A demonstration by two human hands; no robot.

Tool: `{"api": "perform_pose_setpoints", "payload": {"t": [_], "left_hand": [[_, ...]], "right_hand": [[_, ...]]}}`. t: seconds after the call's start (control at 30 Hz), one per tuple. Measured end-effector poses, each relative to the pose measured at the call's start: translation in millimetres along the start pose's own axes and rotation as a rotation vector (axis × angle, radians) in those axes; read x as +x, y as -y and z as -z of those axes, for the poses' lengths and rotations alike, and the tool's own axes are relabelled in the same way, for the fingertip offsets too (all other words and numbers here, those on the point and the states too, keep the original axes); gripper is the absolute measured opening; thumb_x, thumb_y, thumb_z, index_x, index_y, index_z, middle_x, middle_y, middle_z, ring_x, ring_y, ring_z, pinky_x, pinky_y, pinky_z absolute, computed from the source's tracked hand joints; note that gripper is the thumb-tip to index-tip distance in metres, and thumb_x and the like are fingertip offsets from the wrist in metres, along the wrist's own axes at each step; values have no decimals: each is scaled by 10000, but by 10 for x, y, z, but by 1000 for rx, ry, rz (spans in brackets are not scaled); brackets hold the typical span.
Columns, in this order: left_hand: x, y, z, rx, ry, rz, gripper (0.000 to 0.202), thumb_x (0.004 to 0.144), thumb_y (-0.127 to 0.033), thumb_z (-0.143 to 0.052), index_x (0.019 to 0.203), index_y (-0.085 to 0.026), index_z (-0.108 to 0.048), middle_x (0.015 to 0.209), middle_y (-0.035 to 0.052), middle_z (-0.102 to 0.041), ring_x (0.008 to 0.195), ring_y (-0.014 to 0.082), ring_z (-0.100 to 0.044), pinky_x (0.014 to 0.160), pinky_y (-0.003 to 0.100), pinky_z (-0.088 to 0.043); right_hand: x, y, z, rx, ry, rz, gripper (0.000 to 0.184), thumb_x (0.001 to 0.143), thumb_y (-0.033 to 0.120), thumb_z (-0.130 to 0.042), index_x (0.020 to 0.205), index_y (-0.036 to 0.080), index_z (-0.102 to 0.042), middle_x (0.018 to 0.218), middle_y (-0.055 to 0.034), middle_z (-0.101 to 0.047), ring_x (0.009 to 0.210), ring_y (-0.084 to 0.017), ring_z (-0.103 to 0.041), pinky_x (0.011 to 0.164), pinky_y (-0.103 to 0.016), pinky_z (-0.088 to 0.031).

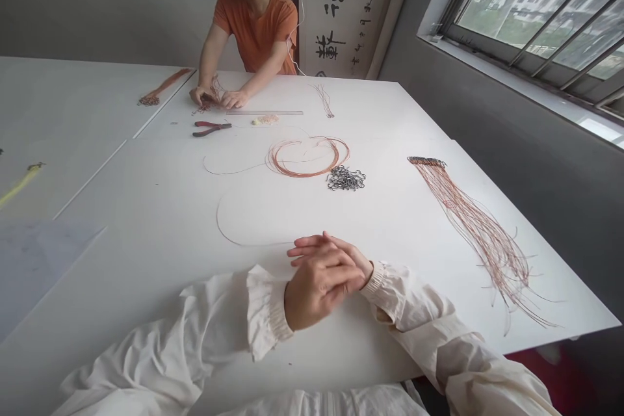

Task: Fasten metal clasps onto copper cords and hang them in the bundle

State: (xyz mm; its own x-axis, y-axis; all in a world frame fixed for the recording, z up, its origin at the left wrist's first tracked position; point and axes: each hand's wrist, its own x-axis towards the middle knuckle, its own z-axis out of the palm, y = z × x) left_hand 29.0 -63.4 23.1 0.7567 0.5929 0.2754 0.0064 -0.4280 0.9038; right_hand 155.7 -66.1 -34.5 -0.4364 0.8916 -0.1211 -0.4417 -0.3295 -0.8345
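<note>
My left hand [314, 289] lies across my right hand [353, 253], its fingers bent together over the right palm. Whatever is between the two palms is hidden. The fingers of my right hand stretch out to the left, slightly apart. A thin wire [234, 240] curves over the white table [166, 234] and runs up to these fingertips; whether it is gripped does not show. Ahead of my hands lie a loose coil of copper-coloured wire [307, 174] and a small heap of dark metal hooks [346, 179].
Hooks with long copper wires [468, 221] lie at the right. Across the table a person in an orange shirt [260, 29] handles a wire bundle [210, 99]. Near them are red-handled pliers [209, 127], a ruler [266, 113], a pale small pile [266, 120] and another bundle [163, 86].
</note>
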Motion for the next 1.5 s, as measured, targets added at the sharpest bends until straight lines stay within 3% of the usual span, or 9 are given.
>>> {"api": "perform_pose_setpoints", "payload": {"t": [0.2, 0.33, 0.5, 0.6, 0.7, 0.87, 1.03, 1.23, 1.5], "left_hand": [[-438, -305, -146, -1083, 411, 596, 190, 764, -374, -765, 782, -186, -791, 716, 78, -623, 629, 152, -574, 612, 273, -442], [-637, -425, -104, -1322, 491, 800, 231, 634, -389, -856, 730, -187, -796, 659, 53, -565, 549, 102, -470, 523, 244, -336], [-381, -304, 210, -1039, 393, 584, 286, 749, -437, -763, 693, -156, -778, 673, 78, -605, 582, 139, -527, 557, 272, -385], [-87, -30, 460, -709, 58, 412, 214, 801, -362, -732, 761, -154, -764, 828, 85, -661, 730, 153, -544, 693, 272, -431], [97, 237, 607, -549, -147, 450, 209, 851, -338, -674, 930, -161, -752, 1078, 105, -645, 825, 158, -540, 760, 277, -450], [133, 387, 539, -630, -166, 459, 282, 871, -329, -638, 1071, -151, -726, 1107, 118, -658, 835, 155, -577, 840, 314, -482], [106, 363, 472, -674, -150, 452, 236, 886, -304, -631, 997, -128, -743, 1040, 116, -693, 937, 201, -626, 893, 338, -493], [82, 334, 474, -560, -66, 430, 242, 899, -308, -613, 888, -104, -743, 869, 99, -713, 858, 212, -656, 854, 357, -515], [40, 437, 447, -336, -32, 390, 246, 882, -323, -626, 900, -109, -747, 962, 116, -715, 949, 221, -644, 848, 316, -527]], "right_hand": [[72, 195, 458, 7, -271, 277, 290, 886, 415, -578, 1063, 196, -644, 1169, -99, -660, 1032, -204, -639, 924, -369, -504], [32, 386, 880, -99, -573, 447, 205, 832, 354, -655, 960, 193, -663, 1024, -76, -692, 793, -147, -632, 754, -300, -531], [-69, 496, 912, -146, -603, 518, 284, 763, 275, -737, 1022, 179, -667, 903, -71, -707, 661, -121, -569, 559, -248, -464], [-95, 476, 689, -222, -497, 472, 490, 782, 285, -724, 1239, 192, -575, 876, -71, -717, 558, -111, -528, 503, -260, -446], [-121, 423, 468, -297, -365, 392, 753, 815, 296, -696, 1461, 253, -313, 856, -56, -724, 457, -97, -483, 426, -252, -424], [-174, 298, 355, -323, -162, 215, 966, 808, 291, -708, 1518, 295, -52, 848, -41, -734, 408, -88, -493, 368, -219, -434], [-181, 246, 388, -312, -73, 114, 745, 804, 302, -715, 1423, 257, -303, 875, -54, -732, 421, -97, -557, 396, -224, -477], [-152, 217, 397, -237, -12, 108, 271, 808, 321, -725, 992, 157, -611, 888, -74, -689, 693, -167, -673, 653, -316, -546], [-173, 238, 542, -446, -126, 124, 284, 768, 398, -749, 821, 129, -676, 664, -18, -610, 510, -74, -419, 460, -219, -311]]}}
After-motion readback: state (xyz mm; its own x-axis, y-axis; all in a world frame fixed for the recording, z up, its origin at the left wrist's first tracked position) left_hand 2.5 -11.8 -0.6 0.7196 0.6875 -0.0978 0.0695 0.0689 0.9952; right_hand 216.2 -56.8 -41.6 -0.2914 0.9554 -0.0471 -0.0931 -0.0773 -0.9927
